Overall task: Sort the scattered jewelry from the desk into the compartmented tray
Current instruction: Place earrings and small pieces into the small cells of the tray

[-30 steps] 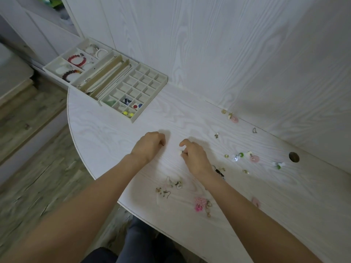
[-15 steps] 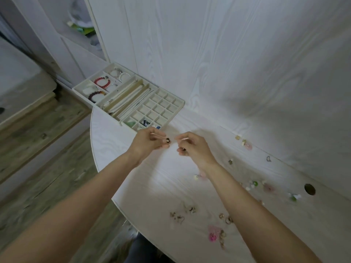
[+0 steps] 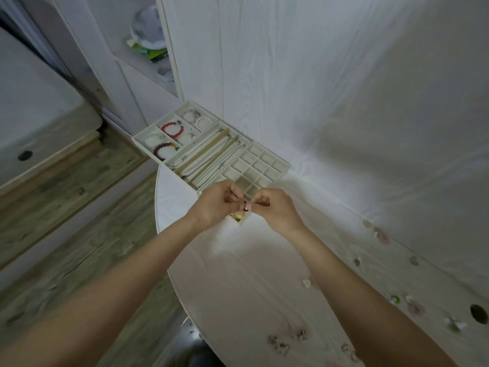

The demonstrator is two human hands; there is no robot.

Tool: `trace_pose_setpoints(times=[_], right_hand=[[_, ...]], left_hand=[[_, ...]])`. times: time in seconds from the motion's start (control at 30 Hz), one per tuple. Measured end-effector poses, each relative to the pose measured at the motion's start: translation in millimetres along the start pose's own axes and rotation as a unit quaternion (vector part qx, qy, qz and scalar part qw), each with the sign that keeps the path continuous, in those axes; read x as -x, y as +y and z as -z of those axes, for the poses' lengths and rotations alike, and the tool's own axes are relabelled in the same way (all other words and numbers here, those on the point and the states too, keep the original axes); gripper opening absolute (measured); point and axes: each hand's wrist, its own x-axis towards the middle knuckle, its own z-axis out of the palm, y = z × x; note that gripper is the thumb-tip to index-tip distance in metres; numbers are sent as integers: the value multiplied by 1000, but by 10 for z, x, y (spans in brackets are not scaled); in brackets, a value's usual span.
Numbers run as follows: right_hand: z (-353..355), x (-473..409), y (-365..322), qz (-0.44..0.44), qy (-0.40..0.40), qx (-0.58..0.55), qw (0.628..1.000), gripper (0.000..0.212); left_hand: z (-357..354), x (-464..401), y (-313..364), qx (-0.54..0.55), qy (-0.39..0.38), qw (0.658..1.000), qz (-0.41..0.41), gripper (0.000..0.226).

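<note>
Both hands meet over the near corner of the cream compartmented tray (image 3: 283,165). My left hand (image 3: 215,203) and my right hand (image 3: 275,207) each pinch a small piece of jewelry, dark earrings (image 3: 245,207) held between the fingertips. The tray holds bead bracelets (image 3: 172,129) at its far left, chains in the long middle slots, and a grid of small cells on the right, partly hidden by my hands. Scattered earrings (image 3: 395,299) lie on the white desk (image 3: 251,274) to the right and near the front edge.
The desk has a rounded left edge with wood floor below. A white panel wall rises behind the tray. A round cable hole (image 3: 478,313) sits at the desk's right. More loose pieces (image 3: 280,343) lie near the front. A shelf with objects stands at the upper left.
Both hands lifted from the desk with small pieces pinched and moved forward to the tray's near corner. The view swung toward the tray.
</note>
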Motion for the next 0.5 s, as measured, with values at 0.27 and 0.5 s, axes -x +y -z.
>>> trace_pose_setpoints(times=[0.27,0.5], right_hand=[[-68,-587,238,-95,77,4,992,8],[-247,-818,356,-99,77,114,985,11]], left_hand=[[300,-311,-351,-446,-52,889,-89,41],[302,-390,-640,-555,-45,828,-70,56]])
